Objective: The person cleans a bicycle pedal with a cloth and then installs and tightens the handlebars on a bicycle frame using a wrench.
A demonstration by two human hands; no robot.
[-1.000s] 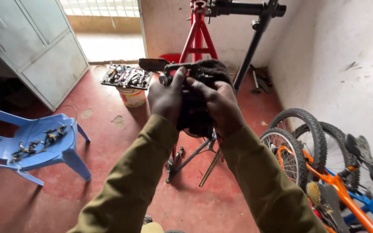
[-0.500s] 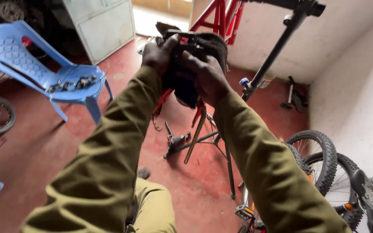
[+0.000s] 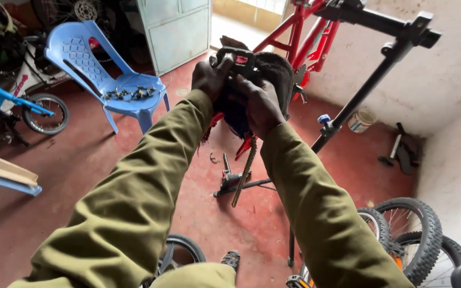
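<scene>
Both my hands are raised in front of me, wrapped in a dark rag (image 3: 273, 72). My left hand (image 3: 212, 79) grips a small black bicycle part (image 3: 237, 57) with a red patch, held against the rag. My right hand (image 3: 260, 104) clutches the rag from the right and below, its fingers closed around the cloth. A chain (image 3: 245, 170) hangs down below the hands. Behind them a red bicycle frame (image 3: 300, 32) is clamped in a black repair stand (image 3: 380, 74).
A blue plastic chair (image 3: 108, 69) with small parts on its seat stands at the left. Bicycles and wheels (image 3: 412, 234) lean at the lower right, a blue bike (image 3: 12, 106) at the far left. A small can (image 3: 359, 121) sits by the wall. A pale door (image 3: 177, 29) is behind.
The view has swung left and down, so the chair and stand shifted right in view. My hands stay on the rag and the black part, rubbing it.
</scene>
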